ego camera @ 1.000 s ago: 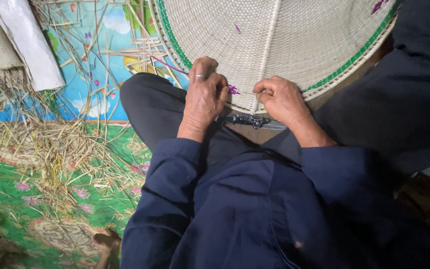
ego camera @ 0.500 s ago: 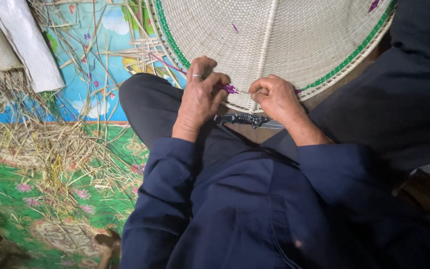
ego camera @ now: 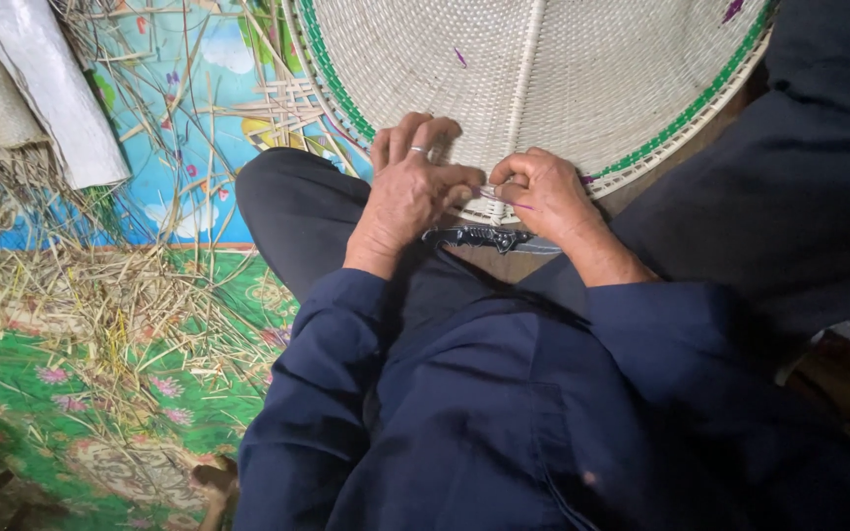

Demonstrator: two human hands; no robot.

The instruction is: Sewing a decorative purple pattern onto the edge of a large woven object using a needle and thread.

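A seated person in dark blue clothing is working the near rim of a large round woven tray (ego camera: 563, 69), which is lying across the lap and filling the frame from 11 to 2 o'clock. The left hand (ego camera: 410, 192), wearing a ring, is curling over the tray's edge at the centre of the frame, fingers bent and pressing on the weave. The right hand (ego camera: 543, 192), just at 3 o'clock of the left, is closing in a pinch on a pale cane strip (ego camera: 489, 193) at the rim.

The tray is looking light and fairly stiff, springy rather than brittle, with a green band (ego camera: 686, 110) running round its border; the bound rim is probably the firmest place to grip, while the open weave would likely give under pressure. The strip is appearing thin and pliant, best held close to where it enters the weave.

A folding knife (ego camera: 479, 237) is lying on the lap directly at 6 o'clock of both hands, close enough to snag a wrist. Loose straw and split canes (ego camera: 120, 315) are littering the patterned floor mat (ego camera: 71, 393) at 8 o'clock, and a white folded cloth (ego camera: 51, 88) is resting at 10 o'clock, well apart from the work.
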